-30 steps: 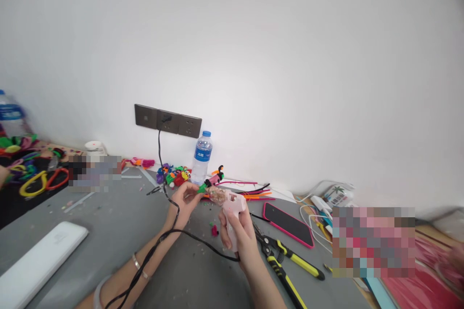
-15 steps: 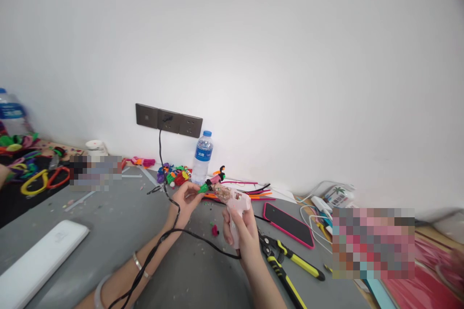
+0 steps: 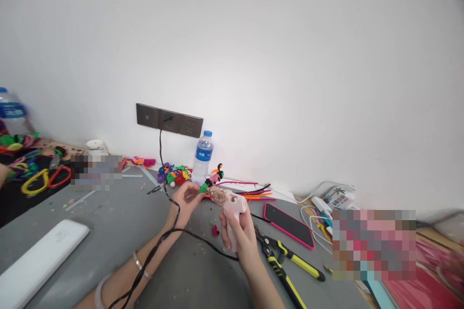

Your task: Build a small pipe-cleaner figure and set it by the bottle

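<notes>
My left hand (image 3: 185, 201) pinches the green end of a small pipe-cleaner figure (image 3: 214, 178) in green, pink, black and orange. My right hand (image 3: 241, 234) is wrapped round the handle of a pale pink glue gun (image 3: 235, 203). Dried, brownish glue covers the front of the gun, and its nozzle end is close to the figure's lower part; whether they touch I cannot tell. The gun's black cord (image 3: 203, 237) runs over my left forearm. On the mat below lies a small crimson and green fuzzy piece (image 3: 215, 230).
Behind my hands stand a water bottle (image 3: 203, 157) and several colourful fuzzy figures (image 3: 177, 175). Loose pipe cleaners (image 3: 259, 195), a phone (image 3: 289, 225) and yellow-black pliers (image 3: 290, 258) lie to the right. At left are a white power bank (image 3: 45, 263) and scissors (image 3: 47, 179).
My right hand has moved the glue gun slightly left and down along the figure. The figure has shifted a little, its top moving left; my left hand keeps its pinch.
</notes>
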`<move>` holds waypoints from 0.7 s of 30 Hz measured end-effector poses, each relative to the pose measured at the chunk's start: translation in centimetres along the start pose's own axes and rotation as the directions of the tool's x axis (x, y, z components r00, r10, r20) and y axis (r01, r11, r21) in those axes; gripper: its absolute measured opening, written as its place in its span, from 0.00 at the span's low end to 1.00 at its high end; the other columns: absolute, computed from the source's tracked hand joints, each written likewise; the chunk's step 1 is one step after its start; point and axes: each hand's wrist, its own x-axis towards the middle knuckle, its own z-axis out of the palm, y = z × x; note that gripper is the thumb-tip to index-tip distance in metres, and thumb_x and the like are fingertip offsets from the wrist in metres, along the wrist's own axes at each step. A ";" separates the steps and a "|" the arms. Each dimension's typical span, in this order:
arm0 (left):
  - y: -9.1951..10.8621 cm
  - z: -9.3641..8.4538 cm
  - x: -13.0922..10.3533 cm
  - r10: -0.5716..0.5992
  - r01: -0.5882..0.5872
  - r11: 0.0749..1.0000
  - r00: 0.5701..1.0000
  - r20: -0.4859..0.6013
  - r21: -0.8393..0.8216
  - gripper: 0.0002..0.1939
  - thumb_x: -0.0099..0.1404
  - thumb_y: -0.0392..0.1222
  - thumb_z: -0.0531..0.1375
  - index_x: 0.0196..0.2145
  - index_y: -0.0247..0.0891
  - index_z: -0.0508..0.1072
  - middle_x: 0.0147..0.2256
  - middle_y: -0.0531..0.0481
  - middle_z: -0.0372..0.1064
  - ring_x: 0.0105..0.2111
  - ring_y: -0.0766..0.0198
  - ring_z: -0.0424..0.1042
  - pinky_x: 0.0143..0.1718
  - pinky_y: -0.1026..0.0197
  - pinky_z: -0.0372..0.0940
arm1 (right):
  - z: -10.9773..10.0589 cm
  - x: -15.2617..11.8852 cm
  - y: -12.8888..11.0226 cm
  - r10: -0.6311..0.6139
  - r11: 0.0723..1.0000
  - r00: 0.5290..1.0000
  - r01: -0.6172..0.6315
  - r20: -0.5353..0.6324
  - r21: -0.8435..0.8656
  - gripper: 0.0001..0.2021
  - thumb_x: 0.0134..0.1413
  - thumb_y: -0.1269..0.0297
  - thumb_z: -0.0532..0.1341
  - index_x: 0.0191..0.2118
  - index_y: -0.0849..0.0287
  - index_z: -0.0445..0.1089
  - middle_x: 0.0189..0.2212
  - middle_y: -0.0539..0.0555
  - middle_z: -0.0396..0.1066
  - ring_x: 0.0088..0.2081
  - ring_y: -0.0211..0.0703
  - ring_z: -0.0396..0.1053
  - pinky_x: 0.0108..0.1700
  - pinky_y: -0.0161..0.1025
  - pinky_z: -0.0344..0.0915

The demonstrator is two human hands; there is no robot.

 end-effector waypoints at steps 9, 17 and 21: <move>0.3 0.0 0.0 -0.013 0.013 1.000 1.000 -0.006 -0.002 0.11 0.52 0.44 0.67 0.28 0.37 0.69 0.29 0.50 0.72 0.30 0.63 0.74 0.33 0.62 0.71 | 0.2 -0.2 -0.2 0.024 0.999 0.999 -0.025 -0.036 -0.041 0.17 0.58 0.52 0.60 0.46 0.52 0.56 0.25 0.43 0.63 0.11 0.24 0.52 0.14 0.26 0.48; 0.2 0.1 -0.2 0.008 -0.008 1.000 1.000 -0.016 -0.001 0.09 0.53 0.42 0.66 0.28 0.40 0.70 0.29 0.50 0.71 0.31 0.60 0.72 0.33 0.60 0.72 | 0.2 -0.3 0.0 -0.049 0.991 0.996 0.039 -0.076 -0.129 0.18 0.57 0.51 0.60 0.46 0.52 0.55 0.26 0.45 0.64 0.11 0.26 0.50 0.14 0.29 0.47; 0.0 0.2 -0.1 0.002 -0.002 1.000 1.000 -0.025 -0.006 0.09 0.52 0.43 0.67 0.28 0.42 0.70 0.30 0.50 0.72 0.31 0.58 0.73 0.33 0.58 0.72 | 0.2 -0.4 0.1 -0.055 0.987 0.996 0.043 -0.076 -0.154 0.17 0.58 0.51 0.60 0.47 0.51 0.55 0.25 0.44 0.63 0.12 0.27 0.49 0.14 0.30 0.48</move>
